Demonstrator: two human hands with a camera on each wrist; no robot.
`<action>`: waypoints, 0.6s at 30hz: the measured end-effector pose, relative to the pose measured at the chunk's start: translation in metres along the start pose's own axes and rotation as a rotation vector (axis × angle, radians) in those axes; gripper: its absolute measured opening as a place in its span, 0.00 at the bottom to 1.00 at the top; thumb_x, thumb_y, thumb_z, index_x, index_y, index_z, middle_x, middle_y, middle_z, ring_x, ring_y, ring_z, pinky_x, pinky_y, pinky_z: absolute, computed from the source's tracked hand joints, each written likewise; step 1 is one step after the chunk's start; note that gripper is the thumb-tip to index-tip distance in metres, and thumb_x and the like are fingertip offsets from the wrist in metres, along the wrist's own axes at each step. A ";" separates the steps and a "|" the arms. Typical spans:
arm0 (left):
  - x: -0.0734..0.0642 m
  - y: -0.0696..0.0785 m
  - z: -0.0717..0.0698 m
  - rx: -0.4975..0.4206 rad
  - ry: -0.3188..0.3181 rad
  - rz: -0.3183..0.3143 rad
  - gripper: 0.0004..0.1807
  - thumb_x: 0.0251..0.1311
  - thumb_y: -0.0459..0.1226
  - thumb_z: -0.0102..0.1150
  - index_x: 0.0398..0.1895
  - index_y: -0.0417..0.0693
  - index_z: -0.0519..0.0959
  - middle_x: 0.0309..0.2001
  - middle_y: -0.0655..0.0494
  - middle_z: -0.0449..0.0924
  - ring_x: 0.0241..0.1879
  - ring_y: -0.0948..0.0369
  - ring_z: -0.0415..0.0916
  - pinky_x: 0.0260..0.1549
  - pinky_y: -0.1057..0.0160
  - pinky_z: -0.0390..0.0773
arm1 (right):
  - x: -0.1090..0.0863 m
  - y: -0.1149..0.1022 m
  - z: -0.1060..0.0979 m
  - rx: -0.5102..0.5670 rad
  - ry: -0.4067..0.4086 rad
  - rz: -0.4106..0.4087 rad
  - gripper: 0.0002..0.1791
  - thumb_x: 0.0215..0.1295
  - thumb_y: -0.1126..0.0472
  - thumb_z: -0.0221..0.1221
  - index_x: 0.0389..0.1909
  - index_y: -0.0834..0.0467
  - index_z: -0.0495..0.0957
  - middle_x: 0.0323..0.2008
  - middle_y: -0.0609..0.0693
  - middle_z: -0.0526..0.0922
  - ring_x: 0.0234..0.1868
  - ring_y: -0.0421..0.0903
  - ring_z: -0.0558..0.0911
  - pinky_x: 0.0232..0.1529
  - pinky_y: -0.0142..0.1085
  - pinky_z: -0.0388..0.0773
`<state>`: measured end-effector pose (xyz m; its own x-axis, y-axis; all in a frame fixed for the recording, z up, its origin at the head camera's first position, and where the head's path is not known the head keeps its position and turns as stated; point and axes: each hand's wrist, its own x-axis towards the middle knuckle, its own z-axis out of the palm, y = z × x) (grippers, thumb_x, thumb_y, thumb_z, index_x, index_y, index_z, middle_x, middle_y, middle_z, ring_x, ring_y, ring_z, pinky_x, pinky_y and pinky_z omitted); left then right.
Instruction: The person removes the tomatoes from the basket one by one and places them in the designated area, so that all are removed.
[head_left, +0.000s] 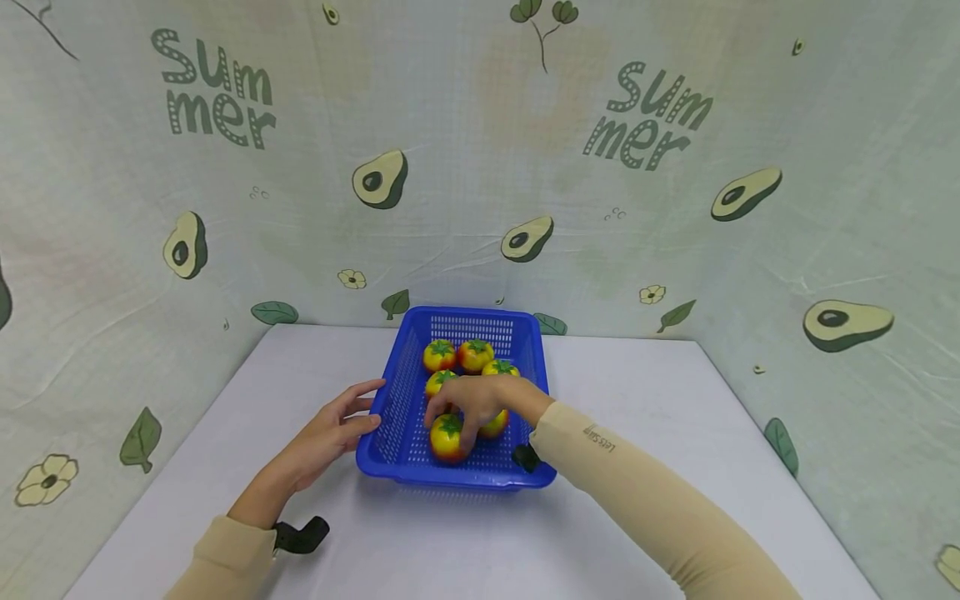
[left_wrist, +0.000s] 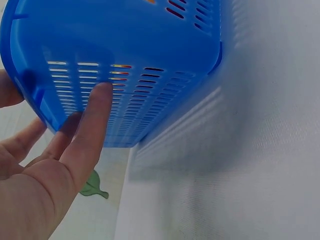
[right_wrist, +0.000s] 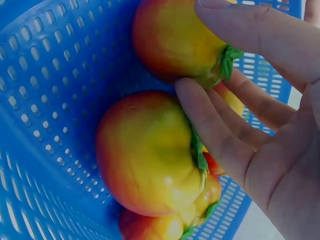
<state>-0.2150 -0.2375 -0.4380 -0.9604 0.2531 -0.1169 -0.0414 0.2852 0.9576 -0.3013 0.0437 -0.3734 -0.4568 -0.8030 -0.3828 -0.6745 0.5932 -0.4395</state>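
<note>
A blue plastic basket with slotted walls stands on the white table. Several yellow-and-red fruits with green leafy tops lie inside it. My right hand reaches into the basket and pinches the nearest fruit between thumb and fingers. In the right wrist view, another fruit lies just beside the index finger, and the pinched fruit is under the thumb. At the basket's left side, my left hand holds the rim. The left wrist view shows its fingers against the outer wall below the rim.
More fruits sit toward the back of the basket, partly behind the right hand. White table surrounds the basket. A printed cloth with avocados and lettering hangs behind and at both sides.
</note>
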 end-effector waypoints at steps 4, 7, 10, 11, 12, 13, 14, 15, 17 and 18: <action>0.001 -0.001 0.000 0.003 0.000 -0.001 0.39 0.76 0.49 0.61 0.85 0.61 0.56 0.78 0.37 0.60 0.73 0.37 0.67 0.65 0.40 0.79 | 0.002 0.000 0.001 -0.029 0.006 0.010 0.30 0.61 0.61 0.77 0.64 0.44 0.83 0.65 0.39 0.80 0.69 0.44 0.75 0.74 0.46 0.72; 0.001 -0.001 -0.001 0.003 -0.001 -0.002 0.40 0.76 0.49 0.62 0.85 0.61 0.56 0.78 0.37 0.60 0.73 0.37 0.67 0.64 0.39 0.79 | 0.004 -0.001 0.002 -0.048 0.009 0.010 0.29 0.61 0.60 0.77 0.63 0.43 0.83 0.64 0.39 0.80 0.68 0.43 0.76 0.75 0.45 0.71; 0.001 0.000 0.000 0.004 -0.005 -0.006 0.40 0.76 0.49 0.61 0.85 0.61 0.56 0.78 0.37 0.60 0.73 0.37 0.68 0.64 0.40 0.79 | 0.004 -0.003 0.004 -0.063 0.001 0.001 0.29 0.61 0.59 0.77 0.63 0.43 0.83 0.64 0.40 0.81 0.66 0.42 0.76 0.75 0.44 0.71; 0.001 0.000 0.000 0.005 -0.005 -0.008 0.40 0.76 0.49 0.61 0.85 0.61 0.56 0.78 0.37 0.60 0.73 0.37 0.68 0.64 0.40 0.79 | 0.004 -0.003 0.004 -0.070 -0.002 -0.003 0.29 0.61 0.59 0.77 0.63 0.43 0.82 0.63 0.40 0.81 0.65 0.42 0.76 0.75 0.44 0.71; 0.001 0.001 0.000 0.006 -0.004 -0.009 0.40 0.76 0.49 0.61 0.85 0.61 0.56 0.78 0.37 0.60 0.73 0.37 0.68 0.64 0.40 0.79 | 0.005 -0.004 0.005 -0.077 -0.007 -0.007 0.29 0.61 0.59 0.77 0.64 0.43 0.82 0.64 0.40 0.81 0.65 0.41 0.76 0.75 0.44 0.71; 0.001 0.001 0.000 0.007 -0.005 -0.011 0.40 0.76 0.49 0.61 0.85 0.60 0.56 0.78 0.37 0.60 0.73 0.37 0.68 0.64 0.40 0.79 | 0.005 -0.004 0.005 -0.083 -0.009 -0.011 0.29 0.61 0.59 0.77 0.64 0.43 0.82 0.64 0.40 0.81 0.65 0.41 0.76 0.74 0.44 0.71; 0.000 0.001 0.000 0.009 -0.004 -0.011 0.40 0.76 0.49 0.61 0.85 0.60 0.56 0.78 0.37 0.60 0.73 0.37 0.68 0.64 0.40 0.79 | 0.005 -0.005 0.005 -0.089 -0.006 -0.017 0.29 0.61 0.58 0.77 0.64 0.43 0.82 0.63 0.39 0.81 0.64 0.40 0.77 0.74 0.43 0.72; 0.000 0.001 0.001 0.009 -0.006 -0.011 0.40 0.76 0.49 0.61 0.85 0.60 0.56 0.78 0.37 0.60 0.73 0.37 0.68 0.64 0.40 0.79 | 0.004 -0.005 0.004 -0.097 -0.003 -0.024 0.29 0.61 0.58 0.77 0.63 0.43 0.82 0.63 0.39 0.81 0.64 0.40 0.77 0.74 0.43 0.72; 0.000 0.001 0.001 0.002 -0.006 -0.009 0.40 0.76 0.48 0.61 0.85 0.60 0.56 0.78 0.36 0.60 0.73 0.37 0.68 0.64 0.40 0.79 | 0.003 -0.006 0.001 -0.110 0.011 -0.036 0.29 0.62 0.57 0.77 0.63 0.44 0.82 0.63 0.39 0.82 0.64 0.40 0.77 0.73 0.42 0.72; -0.001 0.001 0.000 -0.001 -0.007 -0.009 0.40 0.76 0.48 0.61 0.85 0.60 0.56 0.78 0.36 0.60 0.73 0.37 0.68 0.64 0.40 0.79 | 0.001 -0.007 0.000 -0.113 0.018 -0.042 0.28 0.62 0.57 0.77 0.63 0.43 0.82 0.63 0.39 0.82 0.64 0.40 0.77 0.73 0.42 0.72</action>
<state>-0.2142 -0.2373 -0.4372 -0.9580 0.2566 -0.1277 -0.0506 0.2870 0.9566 -0.2972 0.0390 -0.3704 -0.4367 -0.8283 -0.3511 -0.7537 0.5499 -0.3600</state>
